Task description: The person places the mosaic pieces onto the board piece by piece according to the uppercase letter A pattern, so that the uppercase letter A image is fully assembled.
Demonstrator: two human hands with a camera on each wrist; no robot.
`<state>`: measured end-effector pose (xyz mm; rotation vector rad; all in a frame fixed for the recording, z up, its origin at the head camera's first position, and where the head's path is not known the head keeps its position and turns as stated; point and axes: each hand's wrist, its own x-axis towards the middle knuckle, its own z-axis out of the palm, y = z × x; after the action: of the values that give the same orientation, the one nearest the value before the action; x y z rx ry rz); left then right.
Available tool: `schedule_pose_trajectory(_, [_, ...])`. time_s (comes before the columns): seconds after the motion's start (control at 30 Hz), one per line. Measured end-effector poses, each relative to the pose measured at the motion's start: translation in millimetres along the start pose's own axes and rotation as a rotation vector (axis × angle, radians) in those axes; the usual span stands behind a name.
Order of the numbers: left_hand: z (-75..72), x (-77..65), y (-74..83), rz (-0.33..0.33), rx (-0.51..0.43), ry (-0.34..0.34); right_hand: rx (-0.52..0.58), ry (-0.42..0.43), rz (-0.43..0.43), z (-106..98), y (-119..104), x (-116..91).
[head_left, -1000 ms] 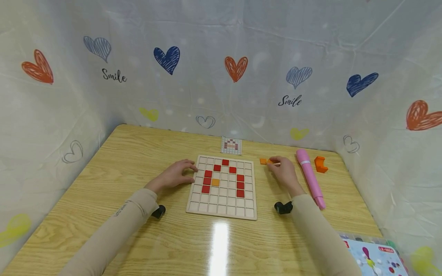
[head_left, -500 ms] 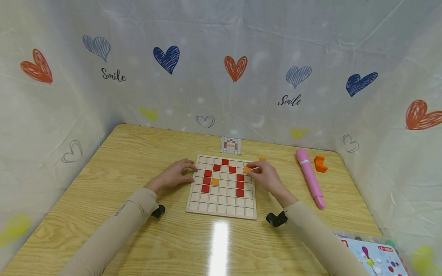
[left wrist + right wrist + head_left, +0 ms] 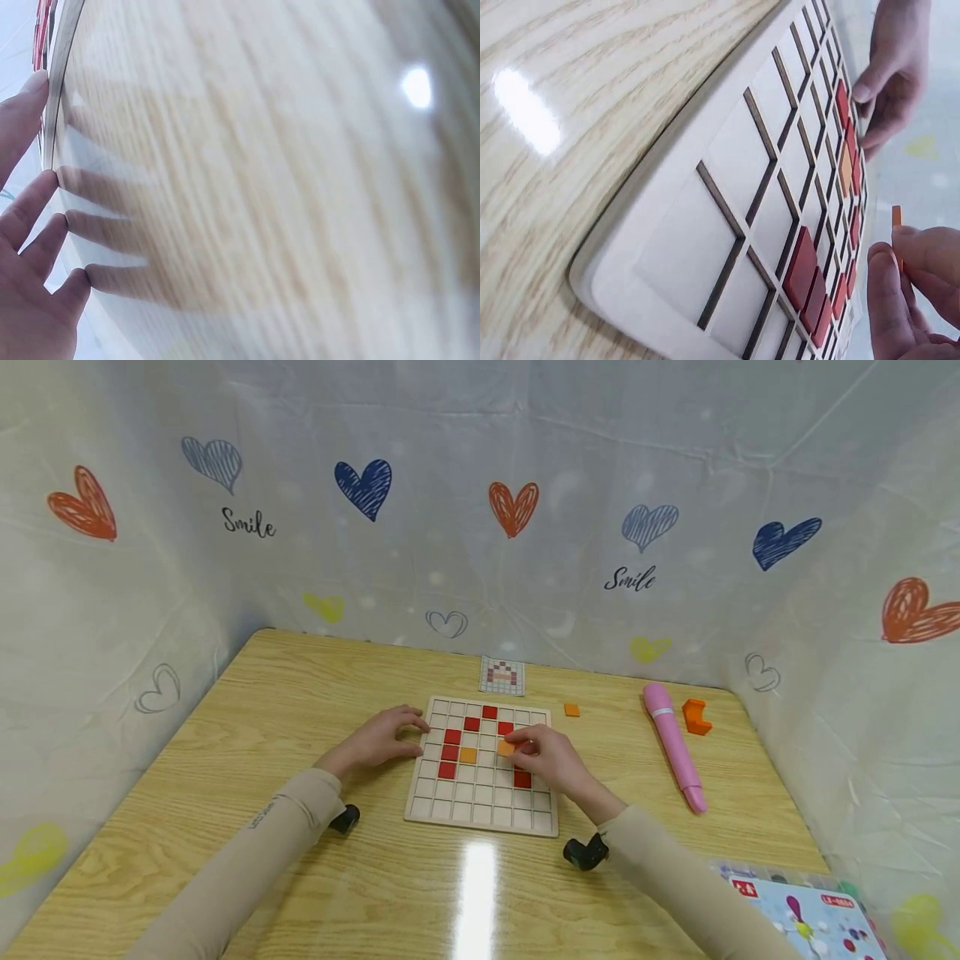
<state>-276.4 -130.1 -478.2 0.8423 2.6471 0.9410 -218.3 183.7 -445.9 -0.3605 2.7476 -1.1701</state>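
Observation:
A pale wooden grid board (image 3: 480, 806) lies on the table, with several red tiles (image 3: 447, 770) and one orange tile (image 3: 468, 755) set in its squares. My right hand (image 3: 551, 758) pinches another orange tile (image 3: 506, 748) between thumb and fingertips, over the right half of the board. In the right wrist view that held tile (image 3: 897, 216) stands edge-on above the grid. My left hand (image 3: 378, 737) rests at the board's left edge, its relaxed fingertips (image 3: 46, 180) on the table by the rim and its thumb at the board's side.
A loose orange tile (image 3: 572, 710) lies right of the board. Behind the board is a small card (image 3: 502, 677) with a grid pattern. To the right are a pink microphone-shaped stick (image 3: 675, 747), an orange bracket-like piece (image 3: 697, 717) and a printed box (image 3: 813, 918).
My right hand has picked up one of two loose orange tiles from the table at right and carried it left over the board. My left hand has stayed in place.

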Motion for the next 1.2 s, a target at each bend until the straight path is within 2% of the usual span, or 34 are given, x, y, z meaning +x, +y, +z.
schedule_pose_trajectory(0.33, [-0.8, 0.0, -0.4, 0.007, -0.008, 0.007, -0.091, -0.066, -0.103, 10.7, -7.8, 7.5])
schedule_pose_trajectory(0.73, [-0.8, 0.4, 0.4, 0.009, -0.006, 0.003, -0.152, -0.109, -0.083, 19.7, -4.8, 22.1])
schedule_pose_trajectory(1.2, [-1.4, -1.4, 1.5, 0.013, 0.004, 0.006, -0.228, -0.118, -0.11, 24.5, -9.0, 26.0])
